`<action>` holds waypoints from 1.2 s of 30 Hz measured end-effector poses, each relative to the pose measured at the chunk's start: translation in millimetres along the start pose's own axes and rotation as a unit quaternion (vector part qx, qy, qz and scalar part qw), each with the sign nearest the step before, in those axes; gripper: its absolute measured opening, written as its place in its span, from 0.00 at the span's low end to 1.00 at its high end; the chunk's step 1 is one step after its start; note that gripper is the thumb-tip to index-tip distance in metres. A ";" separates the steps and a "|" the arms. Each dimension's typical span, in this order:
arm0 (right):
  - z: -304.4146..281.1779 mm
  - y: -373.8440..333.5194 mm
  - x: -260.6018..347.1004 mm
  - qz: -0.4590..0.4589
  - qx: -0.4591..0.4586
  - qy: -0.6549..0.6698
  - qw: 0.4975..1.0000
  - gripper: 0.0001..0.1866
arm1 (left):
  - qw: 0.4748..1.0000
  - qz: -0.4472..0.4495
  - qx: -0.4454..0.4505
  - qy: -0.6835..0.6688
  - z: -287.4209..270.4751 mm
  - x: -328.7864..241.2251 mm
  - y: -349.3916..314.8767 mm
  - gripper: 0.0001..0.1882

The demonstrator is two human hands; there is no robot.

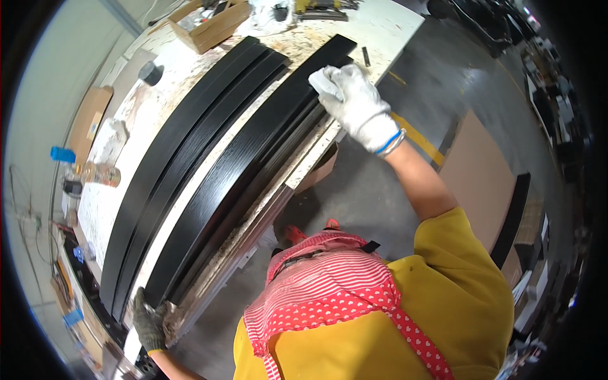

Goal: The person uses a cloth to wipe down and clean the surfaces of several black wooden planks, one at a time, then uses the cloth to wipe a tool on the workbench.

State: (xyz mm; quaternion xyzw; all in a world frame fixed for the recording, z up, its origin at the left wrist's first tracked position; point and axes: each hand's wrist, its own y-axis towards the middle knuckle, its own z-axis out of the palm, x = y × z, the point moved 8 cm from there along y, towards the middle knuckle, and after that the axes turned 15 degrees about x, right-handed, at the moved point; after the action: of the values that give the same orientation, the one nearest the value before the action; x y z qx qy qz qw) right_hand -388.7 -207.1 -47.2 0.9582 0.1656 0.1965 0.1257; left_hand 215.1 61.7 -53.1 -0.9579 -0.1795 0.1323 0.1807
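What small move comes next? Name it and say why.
Probably draw the white pad along the wide black board toward the left hand: the right hand holds the pad at the board's far end, while the left hand is at its near end.

"What sort of place is this?"
"A workshop, by the look of it. The white workbench (155, 107) is stained and speckled, with long black wood-grained boards (234, 149) laid along it."
"What else shows it?"
"An open cardboard box (221, 33) of odds and ends on the bench, a grey floor (437, 82) with a yellow line (418, 138), and the person's red-and-white apron (335, 269)."
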 end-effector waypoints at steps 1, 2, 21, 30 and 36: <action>18.2 0.1 2.9 -0.052 0.017 -0.001 0.999 0.11 | 1.000 -0.006 -0.004 -0.001 -0.8 -4.4 2.5 0.43; 42.7 -0.4 25.8 -0.047 0.089 0.045 0.994 0.09 | 1.000 0.000 -0.016 0.000 -0.7 -6.8 2.9 0.42; 63.9 -77.5 274.2 -0.177 0.059 0.112 0.976 0.12 | 0.995 0.075 -0.021 0.061 -6.4 -21.6 -6.9 0.41; 31.8 -57.3 225.4 -0.015 0.024 -0.043 0.999 0.10 | 0.999 -0.034 -0.004 0.007 -27.9 182.4 -55.5 0.43; 95.6 -102.9 378.6 -0.188 0.069 0.083 0.976 0.09 | 0.999 -0.010 0.005 -0.050 -26.6 192.6 -46.8 0.40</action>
State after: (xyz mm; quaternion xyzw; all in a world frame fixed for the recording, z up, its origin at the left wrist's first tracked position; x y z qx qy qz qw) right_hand -47.7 9.0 -37.1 0.8967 0.3657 0.2360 0.0803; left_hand 383.1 170.0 -47.1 -0.9473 -0.1976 0.1793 0.1773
